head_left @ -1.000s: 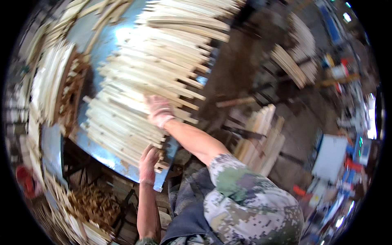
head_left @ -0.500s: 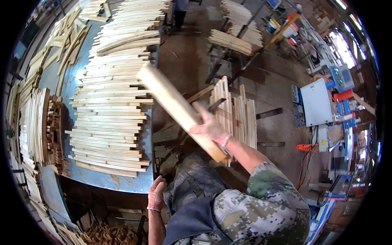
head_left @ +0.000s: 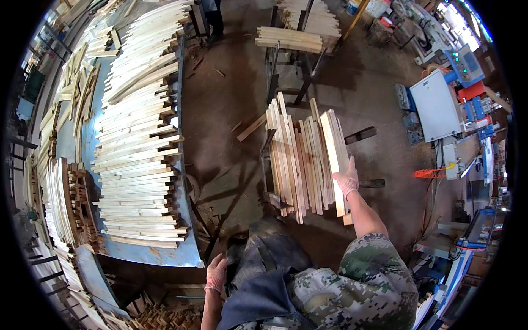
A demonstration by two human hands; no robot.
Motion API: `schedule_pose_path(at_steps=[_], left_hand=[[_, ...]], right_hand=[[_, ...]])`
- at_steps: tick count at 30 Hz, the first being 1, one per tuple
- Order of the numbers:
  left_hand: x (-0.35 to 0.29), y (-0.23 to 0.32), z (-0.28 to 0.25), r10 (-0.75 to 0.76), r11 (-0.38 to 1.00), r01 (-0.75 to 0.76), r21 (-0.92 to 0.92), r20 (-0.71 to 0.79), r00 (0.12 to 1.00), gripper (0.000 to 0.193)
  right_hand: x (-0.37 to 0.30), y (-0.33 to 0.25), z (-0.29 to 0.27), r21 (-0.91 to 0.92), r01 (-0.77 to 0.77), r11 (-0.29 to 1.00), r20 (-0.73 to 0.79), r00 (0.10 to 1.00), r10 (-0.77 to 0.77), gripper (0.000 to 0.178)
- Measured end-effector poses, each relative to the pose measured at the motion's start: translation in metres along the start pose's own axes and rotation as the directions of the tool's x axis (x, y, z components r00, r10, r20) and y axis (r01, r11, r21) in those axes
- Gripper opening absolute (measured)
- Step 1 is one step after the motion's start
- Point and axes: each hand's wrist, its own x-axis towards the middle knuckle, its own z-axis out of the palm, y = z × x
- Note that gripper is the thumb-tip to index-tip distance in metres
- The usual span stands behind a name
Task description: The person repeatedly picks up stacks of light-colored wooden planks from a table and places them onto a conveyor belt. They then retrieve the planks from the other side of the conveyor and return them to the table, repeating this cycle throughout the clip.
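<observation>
The blue metal table (head_left: 190,242) fills the left of the frame, carrying a long row of wooden strips (head_left: 140,170); laid side by side crosswise, they seem easy for me to gather in handfuls. At centre, a smaller stack of strips (head_left: 297,165) sits on a rack with dark metal bars (head_left: 361,135), the pieces running lengthwise, probably so the bars carry them. My bundle of pale strips (head_left: 336,154) lies along that stack's right edge, roughly parallel, presumably to line up with it; whether it bears on the bars I can't tell. My right hand (head_left: 347,179) is closed around the bundle's right side, thumb over the top. My left hand (head_left: 216,273), lower centre, is empty, fingers loosely bent, near the table corner.

Half a second ago the bundle slanted over the gap between table and rack; now it has swung right, beside the stack. My left hand was empty then too.
</observation>
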Motion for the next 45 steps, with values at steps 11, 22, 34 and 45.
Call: schedule_pose_path(at_steps=[11,22,34,45], left_hand=[[-0.048,0.027,0.053,-0.648,0.761,0.624,-0.178,-0.182,0.739,0.047],[-0.016,0.092,0.077,-0.510,0.860,0.498,-0.108,-0.185,0.840,0.055],[-0.036,0.055,0.083,-0.674,0.739,0.646,-0.191,-0.236,0.700,0.060],[-0.019,0.041,0.107,-0.621,0.781,0.618,-0.091,-0.228,0.750,0.060]], right_hand=[[0.103,0.048,0.060,-0.112,0.078,0.991,0.076,0.995,-0.070,0.121],[0.095,0.038,0.104,-0.098,0.152,0.984,0.111,0.984,-0.141,0.096],[0.143,0.103,0.133,0.147,0.124,0.981,0.125,0.982,-0.143,0.078],[0.118,0.088,0.112,0.071,0.271,0.960,0.122,0.953,-0.278,0.072]])
